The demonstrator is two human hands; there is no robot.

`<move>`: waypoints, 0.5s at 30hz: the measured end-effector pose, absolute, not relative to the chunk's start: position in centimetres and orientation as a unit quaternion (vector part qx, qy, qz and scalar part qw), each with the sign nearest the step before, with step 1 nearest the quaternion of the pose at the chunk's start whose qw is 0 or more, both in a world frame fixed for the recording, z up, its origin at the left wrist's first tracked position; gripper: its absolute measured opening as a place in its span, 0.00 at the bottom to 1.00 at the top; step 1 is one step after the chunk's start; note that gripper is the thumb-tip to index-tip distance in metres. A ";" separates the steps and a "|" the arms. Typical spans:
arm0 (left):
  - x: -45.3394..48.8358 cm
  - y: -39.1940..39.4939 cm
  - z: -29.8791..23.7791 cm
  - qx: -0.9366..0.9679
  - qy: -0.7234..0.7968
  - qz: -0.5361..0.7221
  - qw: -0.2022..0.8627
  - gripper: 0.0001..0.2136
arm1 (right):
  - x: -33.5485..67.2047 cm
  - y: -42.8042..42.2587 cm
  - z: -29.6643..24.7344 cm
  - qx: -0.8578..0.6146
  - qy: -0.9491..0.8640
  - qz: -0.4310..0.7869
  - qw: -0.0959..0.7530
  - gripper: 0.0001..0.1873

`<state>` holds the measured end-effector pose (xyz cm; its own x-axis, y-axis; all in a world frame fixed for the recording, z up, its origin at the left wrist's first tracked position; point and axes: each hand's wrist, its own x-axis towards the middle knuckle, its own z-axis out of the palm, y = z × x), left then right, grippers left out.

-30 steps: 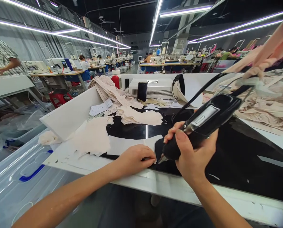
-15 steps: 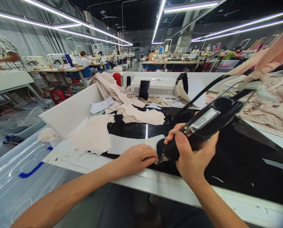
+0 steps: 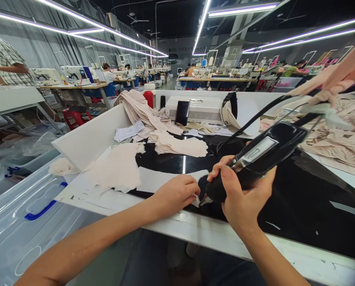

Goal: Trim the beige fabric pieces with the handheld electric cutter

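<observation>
My right hand (image 3: 245, 198) grips a black corded electric hand tool (image 3: 280, 145) with a silver metal plate along its side. The tool slants down to the left, and its narrow metal tip (image 3: 205, 200) sits close to my left fingertips. With fingers bent and pressed together, my left hand (image 3: 177, 193) pinches the near right end of a curved white piece (image 3: 155, 180). That piece lies on the glossy black tabletop (image 3: 296, 194); whether it is fabric or paper I cannot tell. Pale cream fabric pieces (image 3: 120, 167) lie beside its left end.
Cream fabric stacks (image 3: 177, 143) lie further back, near a phone (image 3: 182, 113) leaning on a white vented box (image 3: 205, 109). Lace fabric (image 3: 341, 135) heaps at the right. The tool's cord (image 3: 255, 115) loops above the table. A clear plastic bin (image 3: 31, 238) stands left.
My left hand has shifted slightly at the white piece's end, and the tool's metal tip shows more clearly beside it. The view has moved a little; my right hand keeps its grip.
</observation>
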<state>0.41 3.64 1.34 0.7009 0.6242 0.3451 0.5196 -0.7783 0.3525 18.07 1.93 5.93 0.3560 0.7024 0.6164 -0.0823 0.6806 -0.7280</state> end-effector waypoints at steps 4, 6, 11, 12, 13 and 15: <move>0.3 3.9 1.2 0.929 0.287 0.212 0.102 0.05 | 18.0 1.9 6.0 -0.295 -0.508 0.264 0.765 0.23; 0.1 4.0 1.0 0.937 0.276 0.195 0.088 0.06 | 18.0 1.9 6.1 -0.304 -0.507 0.257 0.764 0.23; -0.9 4.1 0.5 0.952 0.239 0.188 0.038 0.08 | 17.9 1.8 6.1 -0.313 -0.501 0.256 0.765 0.24; -1.2 4.1 0.5 0.953 0.231 0.193 0.036 0.08 | 17.9 1.8 6.1 -0.310 -0.500 0.259 0.766 0.24; -1.4 4.1 0.5 0.954 0.223 0.199 0.036 0.08 | 17.9 1.8 6.1 -0.308 -0.500 0.261 0.766 0.24; -1.9 4.0 0.7 0.956 0.207 0.204 0.034 0.08 | 18.0 1.8 6.1 -0.309 -0.502 0.259 0.765 0.24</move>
